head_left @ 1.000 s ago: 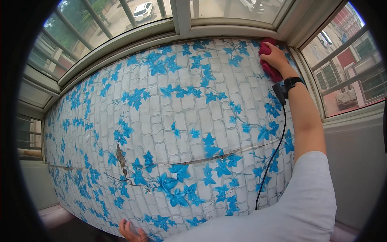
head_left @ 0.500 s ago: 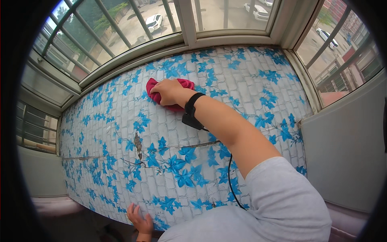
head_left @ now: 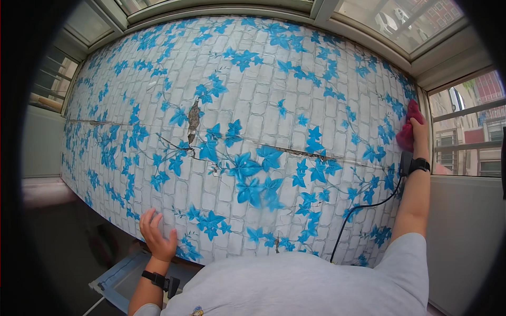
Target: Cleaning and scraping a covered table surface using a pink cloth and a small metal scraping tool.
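A dark pink cloth (head_left: 407, 131) is bunched under my right hand (head_left: 419, 131), which presses it at the far right end of the surface, close to the window frame. The surface (head_left: 253, 121) is covered in a white brick pattern with blue ivy leaves. My left hand (head_left: 158, 237) rests at the near left edge with its fingers apart and nothing in it. Both wrists wear black straps with small black boxes, and a black cable (head_left: 363, 206) runs from the right one back toward my body.
A torn brown patch (head_left: 193, 118) and a long crack (head_left: 295, 151) mark the covering. Window frames (head_left: 363, 31) border the far and right sides. A white panel (head_left: 464, 237) stands at the right. Below the left edge is a pale blue-grey frame (head_left: 113, 276).
My right hand has carried the cloth from the far middle to the right end. My left hand has shifted slightly up and left at the near edge. The view has tilted downward.
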Tool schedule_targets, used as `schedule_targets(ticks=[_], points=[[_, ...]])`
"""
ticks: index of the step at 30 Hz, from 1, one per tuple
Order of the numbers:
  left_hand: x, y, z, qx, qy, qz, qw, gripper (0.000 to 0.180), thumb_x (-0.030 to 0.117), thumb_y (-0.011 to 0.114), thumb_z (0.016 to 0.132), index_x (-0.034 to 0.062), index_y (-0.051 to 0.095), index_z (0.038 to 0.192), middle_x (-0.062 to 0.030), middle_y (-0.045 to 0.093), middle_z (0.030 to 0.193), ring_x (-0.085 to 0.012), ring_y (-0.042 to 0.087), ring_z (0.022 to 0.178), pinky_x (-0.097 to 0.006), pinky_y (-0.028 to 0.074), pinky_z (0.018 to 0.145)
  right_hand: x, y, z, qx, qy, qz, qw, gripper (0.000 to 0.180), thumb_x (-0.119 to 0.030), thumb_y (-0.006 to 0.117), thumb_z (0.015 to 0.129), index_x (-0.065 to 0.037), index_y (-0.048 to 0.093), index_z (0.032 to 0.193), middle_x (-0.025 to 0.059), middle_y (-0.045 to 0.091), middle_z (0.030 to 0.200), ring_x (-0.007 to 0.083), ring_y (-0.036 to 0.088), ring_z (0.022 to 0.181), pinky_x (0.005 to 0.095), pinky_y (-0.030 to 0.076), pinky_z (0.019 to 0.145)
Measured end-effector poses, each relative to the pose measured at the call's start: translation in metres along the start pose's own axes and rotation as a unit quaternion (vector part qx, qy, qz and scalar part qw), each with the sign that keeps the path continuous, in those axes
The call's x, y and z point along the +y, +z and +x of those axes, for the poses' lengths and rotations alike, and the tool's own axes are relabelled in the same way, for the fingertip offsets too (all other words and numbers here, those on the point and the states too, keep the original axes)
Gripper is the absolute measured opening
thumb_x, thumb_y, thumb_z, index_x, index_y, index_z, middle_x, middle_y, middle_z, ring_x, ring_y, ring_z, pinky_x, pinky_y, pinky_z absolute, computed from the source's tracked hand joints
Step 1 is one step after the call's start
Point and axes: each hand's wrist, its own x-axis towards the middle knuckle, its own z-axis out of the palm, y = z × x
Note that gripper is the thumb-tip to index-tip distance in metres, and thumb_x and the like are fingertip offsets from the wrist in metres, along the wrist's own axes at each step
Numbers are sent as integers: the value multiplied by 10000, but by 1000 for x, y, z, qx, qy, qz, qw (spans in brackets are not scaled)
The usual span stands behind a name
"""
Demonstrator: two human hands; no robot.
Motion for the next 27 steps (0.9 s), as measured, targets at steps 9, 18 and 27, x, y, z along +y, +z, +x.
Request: schedule_targets(ticks=[9, 18, 27], points=[[2, 1, 0, 2, 1, 6, 1000, 514, 393, 604, 961, 33, 525, 1321, -221, 514, 1419, -425, 470, 1308, -539, 325, 1120, -139, 238, -95, -25, -255, -266, 929, 613, -358, 702, 726, -223, 676, 1324, 152, 706, 1250, 373, 654, 1151, 468, 517, 999], [0, -5, -4, 33, 8, 25, 999, 547, 414, 643, 934, 37, 529, 1314, -210, 515, 1407, -426, 471, 1299, -542, 338, 1108, -263, 417, -304, -191, -409, -139, 882, 587, -276, 774, 692, -213, 702, 1271, 73, 705, 1257, 307, 631, 1184, 470, 465, 1042], [4, -6, -10, 50, -15, -26, 998, 529, 316, 711, 867, 42, 554, 1291, -200, 514, 1392, -423, 460, 1288, -545, 336, 1111, -232, 236, -195, -320, -74, 218, 919, 542, -27, 638, 837, -32, 614, 1378, 96, 719, 1060, 145, 692, 804, 298, 592, 735]])
